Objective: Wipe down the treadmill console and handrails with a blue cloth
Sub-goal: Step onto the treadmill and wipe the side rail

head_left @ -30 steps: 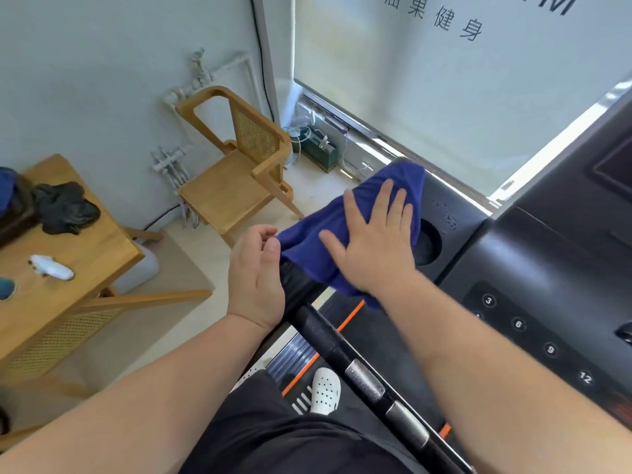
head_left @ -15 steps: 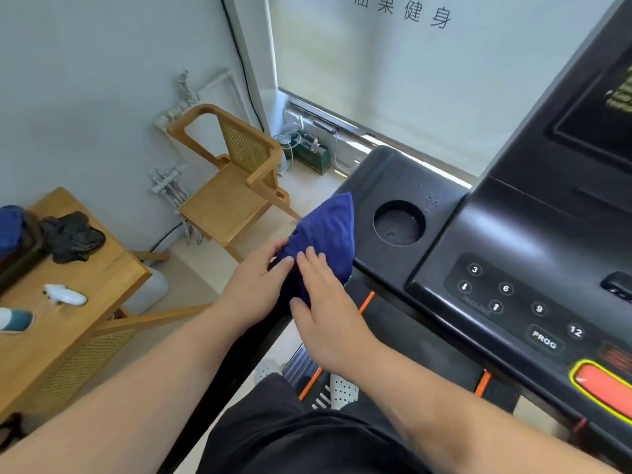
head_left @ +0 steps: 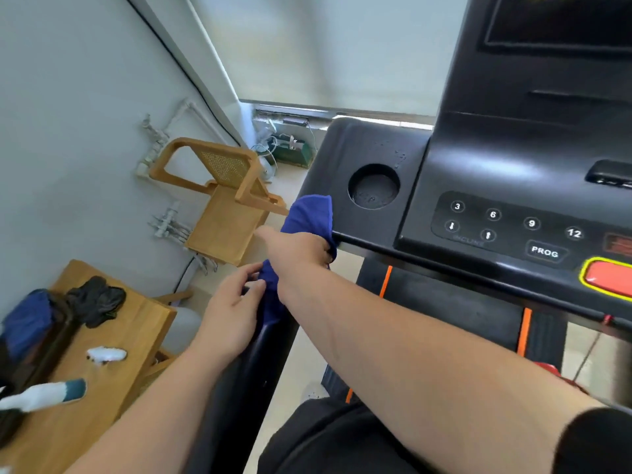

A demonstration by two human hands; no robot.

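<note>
Treadmill console (head_left: 478, 186) fills the right of the view, its cup holder (head_left: 373, 186) and keypad bare. Left handrail (head_left: 246, 381) runs down from the console's near-left corner. Blue cloth (head_left: 313, 215) is draped over that corner and trails down onto the rail's top. Right hand (head_left: 299, 249) is clamped over the cloth at the corner; left hand (head_left: 232, 311) pinches its lower end against the rail. Likely step: wiping the corner-to-rail junction. Best done by wrapping the cloth fully round the rail, gripping firmly, and sliding downward without letting the loose end bunch.
</note>
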